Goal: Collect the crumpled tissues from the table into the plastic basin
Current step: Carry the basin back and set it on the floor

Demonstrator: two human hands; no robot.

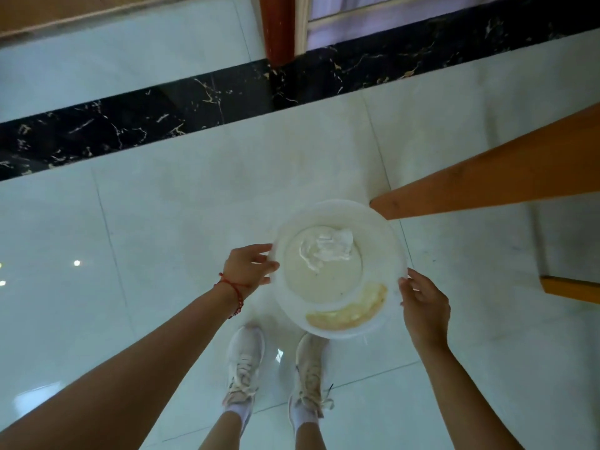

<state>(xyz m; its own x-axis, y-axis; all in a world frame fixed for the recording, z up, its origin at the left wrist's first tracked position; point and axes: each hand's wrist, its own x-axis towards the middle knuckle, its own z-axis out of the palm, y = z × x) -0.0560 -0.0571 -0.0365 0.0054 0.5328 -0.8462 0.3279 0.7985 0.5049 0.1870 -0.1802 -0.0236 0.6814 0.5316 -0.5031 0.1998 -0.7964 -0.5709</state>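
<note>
Now the basin hangs between two hands

Both hands hold the plastic basin (pixel 337 271) over the floor (pixel 162 222). The left hand (pixel 248 271) pinches the left rim, thumb on top. The right hand (pixel 422 306) curls its fingers round the right rim. One crumpled tissue (pixel 328 250) lies inside, at the far side of the bottom. The table (pixel 503 177) sticks out just beyond the basin, on the right, so the right hand is nearer to it.

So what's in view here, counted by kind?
Plastic basin: 1
Crumpled tissues in the basin: 1 clump; separate pieces cannot be told
Hands on the basin rim: 2, left hand and right hand
White sneakers: 2
Total: 6
</note>
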